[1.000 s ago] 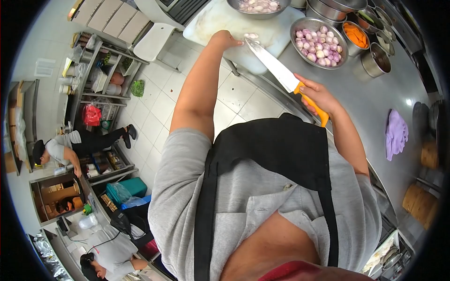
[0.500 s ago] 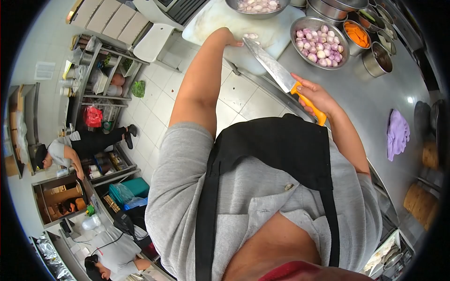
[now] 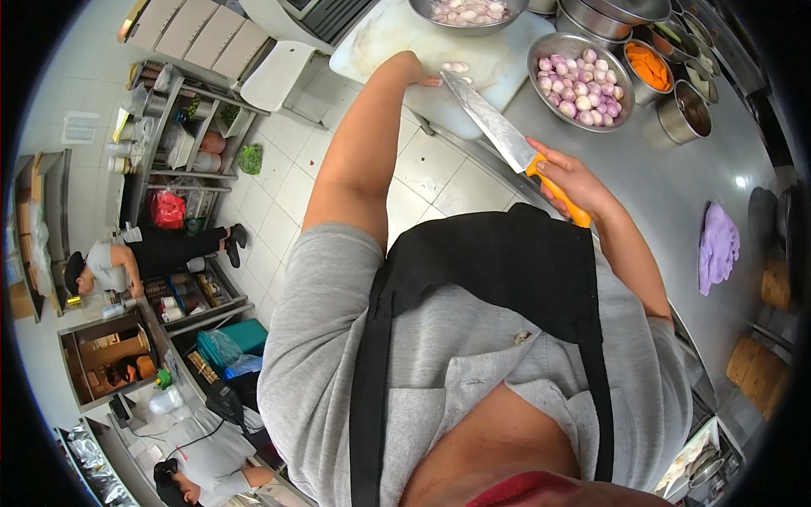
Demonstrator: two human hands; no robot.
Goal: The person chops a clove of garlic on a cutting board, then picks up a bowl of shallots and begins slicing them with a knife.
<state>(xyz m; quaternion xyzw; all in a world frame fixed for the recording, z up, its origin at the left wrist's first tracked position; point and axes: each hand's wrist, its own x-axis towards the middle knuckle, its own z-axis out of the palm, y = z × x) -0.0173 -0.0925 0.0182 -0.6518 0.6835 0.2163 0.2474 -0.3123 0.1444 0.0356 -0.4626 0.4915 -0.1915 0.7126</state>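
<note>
My right hand [image 3: 568,182] is wrapped round the yellow handle of a large knife [image 3: 494,127]. The blade points up and left over a white cutting board [image 3: 372,52], its tip close to a few pale shallot pieces [image 3: 454,68]. My left hand [image 3: 417,73] rests at the board beside the knife tip, fingers extended toward it; whether it holds anything is hard to make out. A metal bowl of peeled purple shallots [image 3: 583,83] stands right of the board. Another bowl, of cut shallots [image 3: 469,12], sits at the board's far edge.
Right of the shallots are a pot of orange pieces [image 3: 647,66] and a metal pot [image 3: 683,117]. A purple glove [image 3: 718,248] lies on the steel counter [image 3: 659,190]. Two co-workers [image 3: 110,264] are at the left, beyond a white chair [image 3: 279,76].
The co-worker at the left has shifted, with the arms now lower over the counter. My hands and the knife have barely moved.
</note>
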